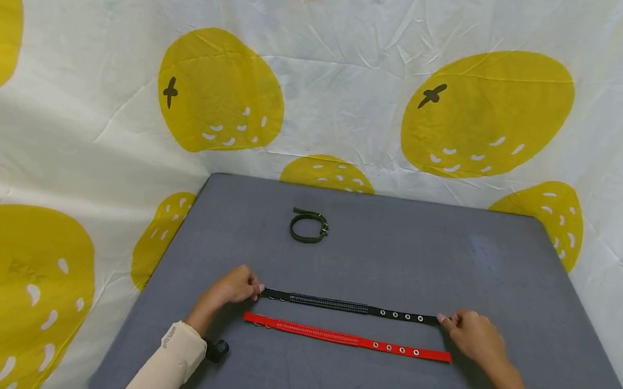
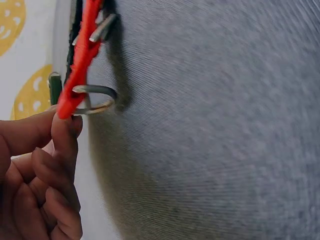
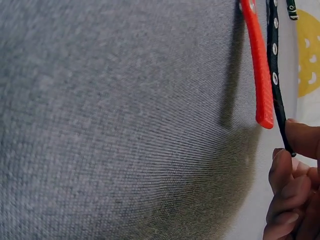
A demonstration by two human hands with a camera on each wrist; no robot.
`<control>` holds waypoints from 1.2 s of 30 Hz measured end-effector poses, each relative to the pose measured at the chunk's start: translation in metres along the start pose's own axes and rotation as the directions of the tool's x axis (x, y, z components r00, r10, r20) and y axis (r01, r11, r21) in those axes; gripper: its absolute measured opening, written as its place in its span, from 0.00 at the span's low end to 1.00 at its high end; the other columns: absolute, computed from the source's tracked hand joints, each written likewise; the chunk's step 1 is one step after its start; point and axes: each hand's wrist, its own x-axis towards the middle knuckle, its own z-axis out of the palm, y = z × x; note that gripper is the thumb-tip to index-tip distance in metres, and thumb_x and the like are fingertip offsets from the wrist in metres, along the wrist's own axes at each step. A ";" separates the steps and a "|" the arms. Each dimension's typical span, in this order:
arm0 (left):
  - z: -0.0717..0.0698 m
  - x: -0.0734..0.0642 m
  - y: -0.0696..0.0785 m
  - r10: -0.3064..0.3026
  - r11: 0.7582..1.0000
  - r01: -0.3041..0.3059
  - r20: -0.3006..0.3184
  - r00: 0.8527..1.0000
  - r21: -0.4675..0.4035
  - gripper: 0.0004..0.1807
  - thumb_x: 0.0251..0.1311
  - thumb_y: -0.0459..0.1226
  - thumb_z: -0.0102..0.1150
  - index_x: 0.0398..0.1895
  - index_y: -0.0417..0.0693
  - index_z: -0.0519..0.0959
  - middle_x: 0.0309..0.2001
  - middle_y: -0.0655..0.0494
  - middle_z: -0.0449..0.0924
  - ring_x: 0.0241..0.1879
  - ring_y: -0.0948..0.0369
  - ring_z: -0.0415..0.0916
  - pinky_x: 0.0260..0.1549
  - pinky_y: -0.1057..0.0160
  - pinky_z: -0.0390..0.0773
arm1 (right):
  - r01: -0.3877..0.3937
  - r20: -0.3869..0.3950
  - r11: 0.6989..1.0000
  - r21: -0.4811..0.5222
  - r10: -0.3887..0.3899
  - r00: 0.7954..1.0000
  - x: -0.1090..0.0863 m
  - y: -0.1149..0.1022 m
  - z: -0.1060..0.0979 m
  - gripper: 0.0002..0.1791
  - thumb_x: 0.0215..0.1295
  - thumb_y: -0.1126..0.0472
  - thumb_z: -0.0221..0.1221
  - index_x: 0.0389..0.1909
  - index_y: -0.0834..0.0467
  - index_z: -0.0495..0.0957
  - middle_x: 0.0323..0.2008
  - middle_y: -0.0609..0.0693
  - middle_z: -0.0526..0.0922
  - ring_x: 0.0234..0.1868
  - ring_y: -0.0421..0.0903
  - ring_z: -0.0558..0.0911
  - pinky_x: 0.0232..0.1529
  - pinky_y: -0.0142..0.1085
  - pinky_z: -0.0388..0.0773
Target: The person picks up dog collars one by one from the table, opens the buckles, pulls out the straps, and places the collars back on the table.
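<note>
My left hand (image 1: 236,284) pinches the left end of a black collar (image 1: 328,304), and my right hand (image 1: 476,338) pinches its other end between thumb and fingers. The black strap stretches nearly straight between them, with a ribbed middle and several metal eyelets toward the right. Just in front of it lies a red collar (image 1: 318,333) of the same build, flat and parallel. In the left wrist view the red collar (image 2: 80,65) with its metal rings overlaps the fingertips and hides the black end there. The right wrist view shows the black tip (image 3: 282,120) between the fingers.
Farther back on the grey padded table (image 1: 381,385) sits a dark green collar (image 1: 306,240), buckled into a loop. A white cloth with yellow fruit shapes (image 1: 347,95) hangs behind and beside the table. Dark wrist cameras (image 1: 218,350) sit at both cuffs.
</note>
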 end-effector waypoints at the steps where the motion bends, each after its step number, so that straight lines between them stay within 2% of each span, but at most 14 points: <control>1: 0.001 0.000 0.000 -0.011 1.000 0.011 -0.005 1.000 0.008 0.18 0.66 0.36 0.63 0.16 0.43 0.82 0.16 0.59 0.75 0.19 0.64 0.62 0.21 0.68 0.61 | 0.002 0.002 1.000 -0.009 -0.002 1.000 0.000 0.000 0.001 0.22 0.69 0.47 0.60 0.18 0.52 0.70 0.16 0.44 0.65 0.20 0.43 0.66 0.22 0.36 0.57; 8: 0.002 -0.001 0.004 -0.080 0.993 0.083 -0.047 0.996 0.079 0.18 0.61 0.39 0.68 0.13 0.45 0.81 0.15 0.59 0.76 0.19 0.63 0.65 0.20 0.67 0.64 | -0.018 0.037 0.997 -0.080 0.021 0.999 0.001 -0.001 0.001 0.23 0.69 0.46 0.60 0.17 0.53 0.69 0.16 0.46 0.65 0.21 0.44 0.67 0.22 0.37 0.57; 14: 0.001 0.000 0.005 -0.132 0.976 0.147 -0.099 0.986 0.161 0.19 0.56 0.43 0.72 0.13 0.46 0.78 0.17 0.57 0.74 0.20 0.60 0.68 0.20 0.65 0.65 | -0.049 0.073 0.992 -0.117 0.057 0.996 0.002 -0.002 0.001 0.23 0.68 0.45 0.62 0.17 0.53 0.72 0.17 0.47 0.68 0.22 0.45 0.69 0.22 0.38 0.60; 21: 0.002 0.005 0.003 -0.191 0.958 0.208 -0.101 0.976 0.199 0.19 0.55 0.46 0.73 0.14 0.47 0.79 0.19 0.57 0.75 0.22 0.59 0.69 0.21 0.64 0.66 | -0.070 0.064 0.992 -0.106 0.077 0.995 0.004 0.004 0.004 0.24 0.68 0.42 0.61 0.18 0.53 0.74 0.16 0.47 0.68 0.21 0.45 0.69 0.22 0.39 0.60; 29: 0.000 0.005 0.005 -0.201 0.950 0.218 -0.095 0.975 0.222 0.20 0.55 0.47 0.73 0.15 0.48 0.78 0.20 0.57 0.74 0.22 0.58 0.69 0.21 0.63 0.66 | -0.073 0.031 0.993 -0.097 0.077 0.997 0.003 0.007 0.008 0.26 0.67 0.40 0.61 0.16 0.52 0.71 0.15 0.47 0.66 0.20 0.45 0.69 0.21 0.39 0.59; 36: -0.001 0.002 0.005 -0.160 0.962 0.175 -0.087 0.983 0.208 0.20 0.56 0.47 0.72 0.13 0.49 0.77 0.17 0.60 0.70 0.21 0.60 0.66 0.20 0.65 0.63 | -0.027 0.012 0.995 -0.093 0.029 1.000 0.002 0.006 0.007 0.23 0.67 0.44 0.62 0.18 0.52 0.72 0.16 0.46 0.66 0.21 0.44 0.68 0.21 0.37 0.58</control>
